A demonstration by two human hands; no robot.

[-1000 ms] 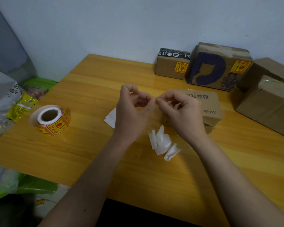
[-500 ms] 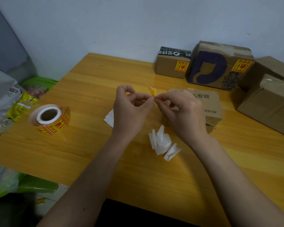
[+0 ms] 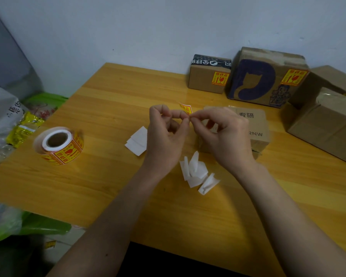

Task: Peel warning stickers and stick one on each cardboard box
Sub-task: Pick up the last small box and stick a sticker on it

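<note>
Yellow-red sticker [image 3: 185,109] pinched upright

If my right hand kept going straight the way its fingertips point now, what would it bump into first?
The right hand points leftward, its fingertips already meeting the left hand at the small yellow-and-red warning sticker. So it would likely press into the left hand's fingertips first; depth is hard to judge.

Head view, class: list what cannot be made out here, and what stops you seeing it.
- Sticker: mostly hidden behind the left hand and right hand.
- Box under the hands: its print partly covered by the right hand.
- Right-hand boxes: cut off by the frame edge.
- Sticker roll: blurred print.
</note>
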